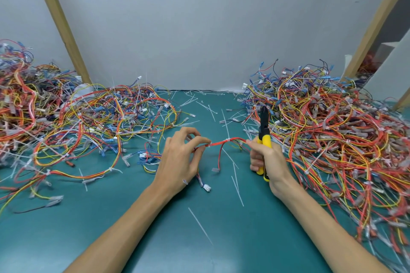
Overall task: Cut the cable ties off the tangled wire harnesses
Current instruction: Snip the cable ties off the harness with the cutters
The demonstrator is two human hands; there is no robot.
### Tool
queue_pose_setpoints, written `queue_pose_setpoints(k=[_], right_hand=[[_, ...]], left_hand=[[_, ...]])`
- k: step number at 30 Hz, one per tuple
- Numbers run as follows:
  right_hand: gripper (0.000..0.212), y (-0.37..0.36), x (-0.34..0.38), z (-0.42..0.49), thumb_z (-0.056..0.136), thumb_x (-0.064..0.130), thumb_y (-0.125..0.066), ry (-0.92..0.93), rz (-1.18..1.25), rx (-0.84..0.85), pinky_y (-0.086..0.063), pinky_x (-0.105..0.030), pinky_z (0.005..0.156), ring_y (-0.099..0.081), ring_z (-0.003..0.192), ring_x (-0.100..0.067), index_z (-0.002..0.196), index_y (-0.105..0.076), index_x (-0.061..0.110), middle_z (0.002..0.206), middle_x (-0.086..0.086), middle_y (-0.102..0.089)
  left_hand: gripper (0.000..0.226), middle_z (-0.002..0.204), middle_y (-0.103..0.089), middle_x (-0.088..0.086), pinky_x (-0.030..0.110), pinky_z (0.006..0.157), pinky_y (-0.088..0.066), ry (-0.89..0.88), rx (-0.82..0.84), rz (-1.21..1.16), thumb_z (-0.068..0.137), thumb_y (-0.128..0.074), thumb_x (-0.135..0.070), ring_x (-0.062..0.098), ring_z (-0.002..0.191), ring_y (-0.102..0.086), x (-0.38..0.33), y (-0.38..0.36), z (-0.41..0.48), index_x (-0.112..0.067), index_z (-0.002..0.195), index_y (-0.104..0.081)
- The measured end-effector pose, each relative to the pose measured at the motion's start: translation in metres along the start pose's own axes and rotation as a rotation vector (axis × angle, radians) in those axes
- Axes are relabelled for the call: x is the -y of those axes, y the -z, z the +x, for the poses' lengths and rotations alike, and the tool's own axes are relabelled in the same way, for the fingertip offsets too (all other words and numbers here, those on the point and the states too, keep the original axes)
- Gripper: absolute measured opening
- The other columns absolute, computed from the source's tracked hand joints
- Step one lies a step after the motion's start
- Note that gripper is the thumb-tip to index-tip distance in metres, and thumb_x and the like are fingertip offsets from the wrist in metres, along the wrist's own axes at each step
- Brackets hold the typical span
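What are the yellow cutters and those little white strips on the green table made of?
The cutters seem to have smooth yellow plastic or rubbery grips and a dark head, probably metal. The white strips look like thin, slightly see-through plastic, likely cable-tie offcuts. The table top looks like a matte green mat, maybe rubber.
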State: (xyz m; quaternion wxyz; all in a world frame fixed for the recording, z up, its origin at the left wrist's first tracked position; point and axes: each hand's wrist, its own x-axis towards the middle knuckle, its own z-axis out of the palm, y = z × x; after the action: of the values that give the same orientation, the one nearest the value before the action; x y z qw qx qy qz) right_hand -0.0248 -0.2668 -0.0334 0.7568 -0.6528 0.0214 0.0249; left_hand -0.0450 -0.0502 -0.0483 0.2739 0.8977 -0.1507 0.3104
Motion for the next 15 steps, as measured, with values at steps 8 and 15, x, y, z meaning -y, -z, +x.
queue_pose_setpoints(k=[8,15], right_hand=[[0.037,-0.0006,0.0000,-0.0005,0.092,0.018,-0.063,-0.002,0.065,0.023,-0.024,-0.022,0.045,-0.025,0.046,-0.010,0.065,-0.037,0.022,0.056,0.005,-0.028],[0.033,0.0027,-0.0003,-0.0042,0.093,0.022,-0.061,0.009,0.081,0.035,-0.030,-0.024,0.047,-0.032,0.047,-0.013,0.068,-0.040,0.019,0.057,0.002,-0.035]], left_hand=[[0.024,0.107,-0.057,0.000,0.042,0.075,-0.050,0.003,0.073,-0.081,0.092,-0.063,-0.010,0.020,0.083,-0.062,0.0039,0.0001,0.0014,-0.023,0.109,-0.073],[0.023,0.111,-0.054,-0.007,0.039,0.065,-0.052,0.082,0.146,-0.079,0.095,-0.058,-0.017,0.017,0.064,-0.058,0.0051,-0.0022,0.0033,-0.030,0.111,-0.069]])
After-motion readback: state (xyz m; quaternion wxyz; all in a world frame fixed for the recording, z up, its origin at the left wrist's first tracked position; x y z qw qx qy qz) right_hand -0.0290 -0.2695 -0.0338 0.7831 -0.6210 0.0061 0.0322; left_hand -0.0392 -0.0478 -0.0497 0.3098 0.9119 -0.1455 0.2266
